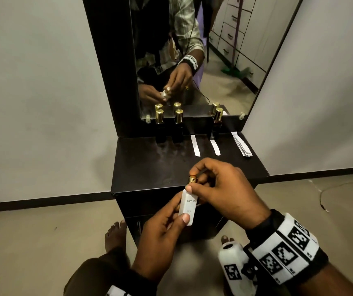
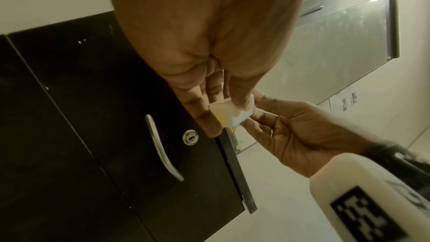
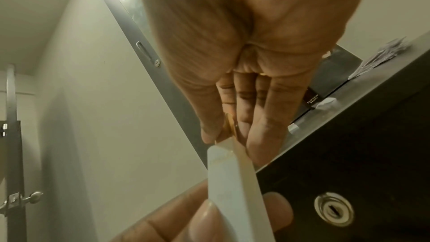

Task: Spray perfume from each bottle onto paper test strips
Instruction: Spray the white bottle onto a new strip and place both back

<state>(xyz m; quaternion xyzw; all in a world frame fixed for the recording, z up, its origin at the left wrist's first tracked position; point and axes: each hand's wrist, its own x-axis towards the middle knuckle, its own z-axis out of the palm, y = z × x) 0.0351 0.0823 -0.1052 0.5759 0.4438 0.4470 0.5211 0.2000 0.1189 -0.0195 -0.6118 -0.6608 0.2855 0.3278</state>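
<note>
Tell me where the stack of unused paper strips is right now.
In the head view the stack of paper strips lies at the far right of the dark tabletop, right of two single strips and the nearest black bottle.

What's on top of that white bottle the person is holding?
A gold cap sits on the white bottle, pinched by the right hand while the left hand grips the body. The spray nozzle, if there is one under the cap, stays covered.

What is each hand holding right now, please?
Left hand: closed around the white perfume bottle, holding its body.
Right hand: fingers pinching the bottle's gold cap.
</note>
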